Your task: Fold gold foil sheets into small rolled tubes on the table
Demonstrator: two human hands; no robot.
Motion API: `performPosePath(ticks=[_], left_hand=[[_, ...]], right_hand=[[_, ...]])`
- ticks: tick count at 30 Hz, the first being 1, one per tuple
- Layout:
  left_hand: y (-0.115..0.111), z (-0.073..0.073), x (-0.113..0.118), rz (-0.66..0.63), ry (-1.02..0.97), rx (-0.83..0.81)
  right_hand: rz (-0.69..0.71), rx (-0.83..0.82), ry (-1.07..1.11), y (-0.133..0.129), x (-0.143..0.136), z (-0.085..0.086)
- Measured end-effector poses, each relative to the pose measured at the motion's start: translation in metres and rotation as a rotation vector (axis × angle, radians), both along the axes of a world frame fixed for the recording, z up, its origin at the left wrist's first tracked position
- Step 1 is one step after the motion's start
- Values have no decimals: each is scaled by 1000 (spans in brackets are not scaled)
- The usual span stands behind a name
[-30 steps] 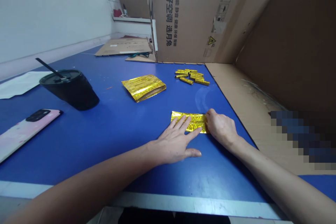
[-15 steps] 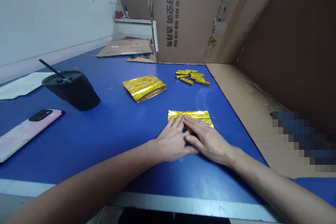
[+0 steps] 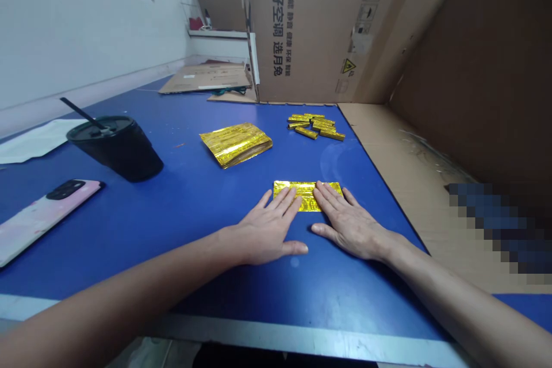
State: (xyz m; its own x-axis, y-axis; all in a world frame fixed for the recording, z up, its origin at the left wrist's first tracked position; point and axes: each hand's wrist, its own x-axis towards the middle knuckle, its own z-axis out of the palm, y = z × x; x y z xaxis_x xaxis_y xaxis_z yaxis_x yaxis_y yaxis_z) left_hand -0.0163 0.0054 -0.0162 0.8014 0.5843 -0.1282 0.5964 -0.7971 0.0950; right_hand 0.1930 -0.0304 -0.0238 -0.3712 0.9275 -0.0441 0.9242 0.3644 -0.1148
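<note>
A gold foil sheet (image 3: 307, 195) lies flat on the blue table, with a crease running along it. My left hand (image 3: 269, 230) rests with fingers spread on its left part, thumb pointing right over the bare blue surface. On the sheet's right part lies my right hand (image 3: 351, 224), palm down, its fingers stretched out. The two hands are apart, and gold shows between them. A stack of gold sheets (image 3: 236, 144) sits farther back to the left. Several small gold rolls (image 3: 317, 125) are piled behind the sheet, near the cardboard.
At the left stand a black cup with a straw (image 3: 118, 146) and a pink phone (image 3: 43, 218); a white sheet (image 3: 37, 141) lies behind. A large cardboard box (image 3: 319, 29) rises at the back. Cardboard (image 3: 388, 167) covers the right side. Flattened cardboard (image 3: 207, 77) lies at the back left.
My hands have slid apart, the left one leftward and the right one slightly rightward. More of the gold sheet shows between them, and its front edge is now visible.
</note>
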Motion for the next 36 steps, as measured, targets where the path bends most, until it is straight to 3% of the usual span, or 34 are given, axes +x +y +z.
performPosePath(ticks=[5, 9, 12, 19, 26, 32, 36], left_hand=[[-4, 12, 14, 103, 41, 1], [-7, 10, 49, -32, -72, -42], [-1, 5, 62, -93, -106, -97], [17, -5, 33, -93, -59, -60], [11, -5, -2, 0, 25, 47], [6, -3, -5, 13, 31, 52], [5, -1, -2, 10, 28, 49]], right_hand=[[3, 11, -10, 0, -1, 0], [33, -12, -56, 1, 0, 2], [55, -30, -78, 1, 0, 3], [17, 5, -28, 0, -1, 2], [-5, -16, -11, -1, 0, 4], [-88, -22, -66, 9, 11, 4], [-159, -31, -89, 6, -3, 19]])
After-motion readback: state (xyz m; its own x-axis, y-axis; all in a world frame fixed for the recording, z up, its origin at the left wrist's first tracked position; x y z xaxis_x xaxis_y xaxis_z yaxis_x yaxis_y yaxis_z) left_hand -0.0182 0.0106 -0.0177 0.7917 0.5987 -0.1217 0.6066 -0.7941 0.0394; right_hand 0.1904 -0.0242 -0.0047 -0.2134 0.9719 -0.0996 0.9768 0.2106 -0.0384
